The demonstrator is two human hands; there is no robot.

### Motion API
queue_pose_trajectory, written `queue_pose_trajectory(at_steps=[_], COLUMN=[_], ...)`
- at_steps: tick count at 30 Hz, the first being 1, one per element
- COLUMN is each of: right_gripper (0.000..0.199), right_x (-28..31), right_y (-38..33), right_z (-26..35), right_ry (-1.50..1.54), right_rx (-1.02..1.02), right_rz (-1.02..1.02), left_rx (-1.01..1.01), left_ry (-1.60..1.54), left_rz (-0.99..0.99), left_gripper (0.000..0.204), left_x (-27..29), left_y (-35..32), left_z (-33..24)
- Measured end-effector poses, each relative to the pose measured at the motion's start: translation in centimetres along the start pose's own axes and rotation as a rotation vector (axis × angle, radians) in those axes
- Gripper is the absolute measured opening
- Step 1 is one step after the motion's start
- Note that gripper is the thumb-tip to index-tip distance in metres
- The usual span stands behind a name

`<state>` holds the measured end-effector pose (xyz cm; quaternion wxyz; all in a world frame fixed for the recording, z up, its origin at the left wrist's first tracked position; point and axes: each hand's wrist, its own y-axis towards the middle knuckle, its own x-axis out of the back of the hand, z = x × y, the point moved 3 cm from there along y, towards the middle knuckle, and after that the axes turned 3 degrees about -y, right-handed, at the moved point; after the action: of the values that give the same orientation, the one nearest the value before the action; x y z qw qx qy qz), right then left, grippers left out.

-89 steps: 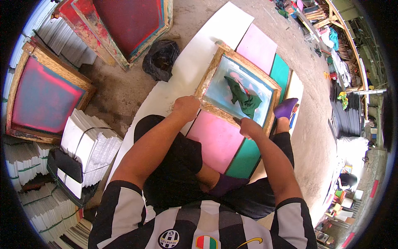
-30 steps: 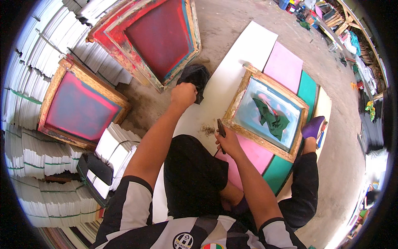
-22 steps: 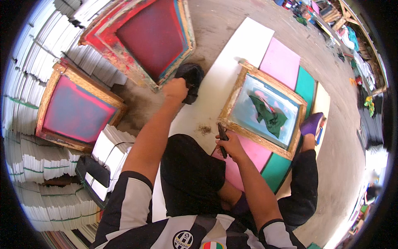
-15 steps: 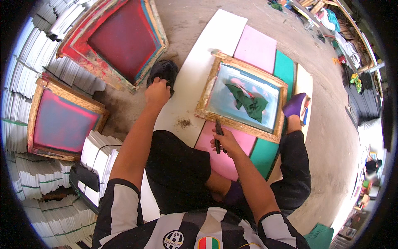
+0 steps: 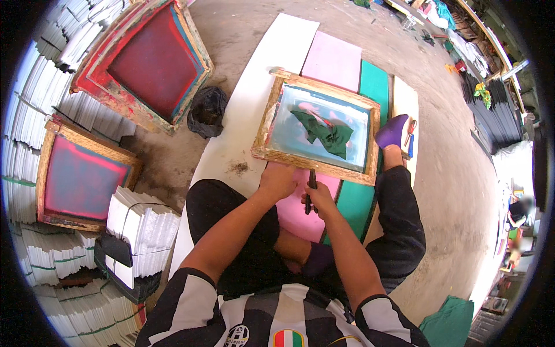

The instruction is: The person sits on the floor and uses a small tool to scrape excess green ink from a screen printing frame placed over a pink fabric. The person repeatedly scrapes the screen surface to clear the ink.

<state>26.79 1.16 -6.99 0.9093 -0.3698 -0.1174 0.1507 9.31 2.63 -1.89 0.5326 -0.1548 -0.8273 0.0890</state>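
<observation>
Two hands meet at the near rail of a wooden screen frame (image 5: 317, 122) lying on pink, green and white boards. The right hand (image 5: 319, 199) is clenched round a slim dark tool (image 5: 310, 189), held upright just below the frame. The left hand (image 5: 277, 180) rests on the rail, fingers curled over it. A green rag (image 5: 325, 133) lies on the mesh. White bundled paper stacks (image 5: 141, 228) sit left, beside two red-meshed frames (image 5: 151, 61).

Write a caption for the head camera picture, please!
Seated person's left hand and right hand, gripping a dark tool, at wooden screen frame.
</observation>
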Motion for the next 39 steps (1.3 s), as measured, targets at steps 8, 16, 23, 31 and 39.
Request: queue_pose_trajectory(at_steps=[8, 16, 23, 31, 39], right_gripper=[0.022, 0.021, 0.025, 0.033, 0.017], right_x=[-0.8, -1.8, -2.2, -3.0, -3.4], right_y=[0.7, 0.5, 1.1, 1.6, 0.3], right_z=[1.0, 2.8, 4.0, 3.9, 3.9], right_ry=[-0.058, -0.090, -0.134, -0.230, -0.231], right_rx=[0.011, 0.001, -0.121, -0.137, -0.001], right_rz=[-0.001, 0.011, -0.025, -0.180, -0.161], left_rx=[-0.065, -0.074, -0.033, -0.013, -0.059], left_ry=[-0.014, -0.052, -0.100, -0.104, -0.050], left_rz=[-0.096, -0.121, -0.089, -0.032, -0.150], left_gripper=[0.051, 0.030, 0.032, 0.044, 0.025], left_x=[-2.7, -3.7, -3.4, -1.8, -3.7], left_y=[0.4, 1.5, 1.5, 1.0, 2.0], left_z=[0.5, 1.5, 1.3, 0.8, 1.9])
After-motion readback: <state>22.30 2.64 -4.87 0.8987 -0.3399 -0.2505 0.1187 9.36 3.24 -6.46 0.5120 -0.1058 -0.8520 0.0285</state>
